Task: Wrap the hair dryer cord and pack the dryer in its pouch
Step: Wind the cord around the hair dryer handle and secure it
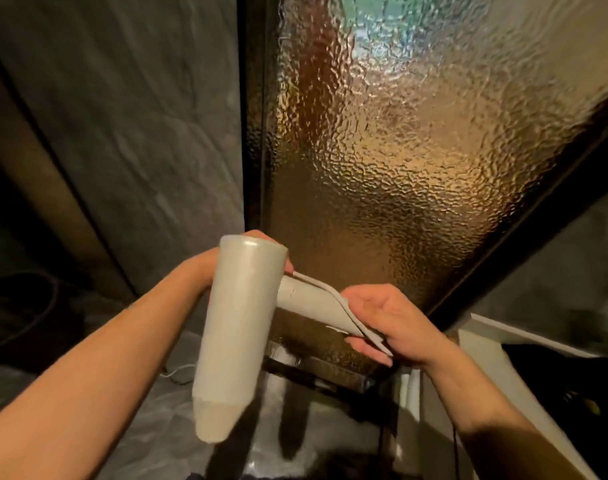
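Nozzle end of the white hair dryer (233,341) is hanging nearest the lens, its barrel held upright in mid-air before the textured glass door (399,140); the left hand (205,265) is gripping the barrel's top from behind. The right hand (392,323) is closing around the handle's (313,301) end, pinching the flat white cord (344,306) against it. Smooth, rigid, likely light plastic; the cord looks limp, best guided near the handle.
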Available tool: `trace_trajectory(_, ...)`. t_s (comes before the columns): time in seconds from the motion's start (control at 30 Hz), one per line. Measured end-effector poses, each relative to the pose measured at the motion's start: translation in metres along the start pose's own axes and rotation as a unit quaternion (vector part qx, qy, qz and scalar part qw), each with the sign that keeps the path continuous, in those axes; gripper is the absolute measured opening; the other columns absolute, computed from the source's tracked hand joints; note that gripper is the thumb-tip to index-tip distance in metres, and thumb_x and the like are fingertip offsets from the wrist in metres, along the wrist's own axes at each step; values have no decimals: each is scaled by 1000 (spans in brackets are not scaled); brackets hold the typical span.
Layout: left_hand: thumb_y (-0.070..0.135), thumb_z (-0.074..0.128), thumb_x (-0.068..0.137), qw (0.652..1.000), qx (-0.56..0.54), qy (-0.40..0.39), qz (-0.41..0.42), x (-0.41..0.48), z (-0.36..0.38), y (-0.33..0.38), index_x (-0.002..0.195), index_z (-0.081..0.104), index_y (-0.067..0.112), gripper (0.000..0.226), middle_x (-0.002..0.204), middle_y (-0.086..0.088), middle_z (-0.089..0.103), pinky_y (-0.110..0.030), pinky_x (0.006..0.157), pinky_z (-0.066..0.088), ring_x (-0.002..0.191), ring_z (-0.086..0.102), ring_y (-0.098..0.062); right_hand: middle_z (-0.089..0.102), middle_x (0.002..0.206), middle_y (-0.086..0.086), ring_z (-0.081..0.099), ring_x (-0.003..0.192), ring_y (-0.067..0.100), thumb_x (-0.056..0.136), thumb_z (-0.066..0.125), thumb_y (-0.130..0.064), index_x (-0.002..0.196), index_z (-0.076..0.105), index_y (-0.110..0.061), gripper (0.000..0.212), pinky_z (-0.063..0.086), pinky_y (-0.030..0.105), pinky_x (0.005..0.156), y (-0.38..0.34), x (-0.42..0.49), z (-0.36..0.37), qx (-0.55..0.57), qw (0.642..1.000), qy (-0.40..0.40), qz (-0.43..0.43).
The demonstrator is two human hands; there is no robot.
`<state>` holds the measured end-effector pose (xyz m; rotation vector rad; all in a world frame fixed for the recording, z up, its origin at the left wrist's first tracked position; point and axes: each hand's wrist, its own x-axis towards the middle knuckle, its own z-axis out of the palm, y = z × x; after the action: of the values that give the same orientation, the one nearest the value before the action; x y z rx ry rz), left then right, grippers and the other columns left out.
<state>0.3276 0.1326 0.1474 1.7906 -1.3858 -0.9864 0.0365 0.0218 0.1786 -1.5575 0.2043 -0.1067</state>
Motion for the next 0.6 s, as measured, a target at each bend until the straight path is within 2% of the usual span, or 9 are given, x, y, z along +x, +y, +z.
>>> trace_trajectory(0.07,15,64,96,999,-6,41,-32,-13,24,-40,98,71,4,13,75,-2,63,-23,68,51,72,59,-15,61,61,16,49,32,10,90,65,-55,94,56,13,69,35,15,32,7,11,11,46,998,48,-12)
trace_trajectory(0.13,29,61,98,993,-36,97,-56,-32,53,-64,105,69,6,26,78,-8,63,-18,69,47,80,63,-24,63,65,18,51,36,13,93,60,-50,96,63,4,54,38,18,34,13,22,19,70,991,112,-17)
trace_trajectory(0.17,38,58,98,988,-72,122,-60,-44,67,-58,106,71,11,31,82,-6,67,-17,72,47,85,67,-23,64,68,19,52,39,14,96,57,-47,97,64,3,50,38,20,34,16,27,21,77,986,148,-13)
trace_trajectory(0.2,43,55,97,983,-95,143,-61,-54,76,-60,101,74,17,32,78,1,68,-17,70,47,80,67,-15,65,71,19,52,42,15,99,55,-44,100,65,2,47,39,21,36,18,32,24,77,980,184,-4)
trace_trajectory(0.23,44,54,97,982,-96,151,-64,-63,84,-51,95,77,23,32,67,8,63,-21,63,45,67,61,-8,66,73,18,53,44,16,100,53,-42,103,66,1,46,39,23,37,21,37,25,65,973,220,7)
trace_trajectory(0.3,39,52,100,984,-49,157,-63,-75,94,-46,92,77,29,29,53,9,53,-24,52,36,51,45,-3,69,71,12,53,47,15,102,52,-41,100,68,-2,43,39,24,38,31,50,30,3,957,288,34)
trace_trajectory(0.4,33,50,101,986,84,136,-40,-88,99,-38,90,73,21,27,61,6,62,-21,56,38,57,54,-6,70,67,6,57,48,11,101,53,-44,89,70,-9,40,40,22,42,53,73,39,-126,922,355,92)
trace_trajectory(0.5,32,55,98,974,178,129,-45,-92,72,-21,80,65,23,23,68,10,61,-24,59,41,63,57,-4,67,74,3,60,62,14,98,53,-49,85,65,-14,40,40,28,50,81,90,46,-274,885,346,146)
trace_trajectory(0.6,37,59,94,953,284,98,-39,-94,35,4,82,65,23,19,75,8,65,-31,65,51,69,61,-8,65,80,-2,61,69,12,96,53,-55,93,63,-18,38,44,29,52,100,98,53,-400,864,250,176)
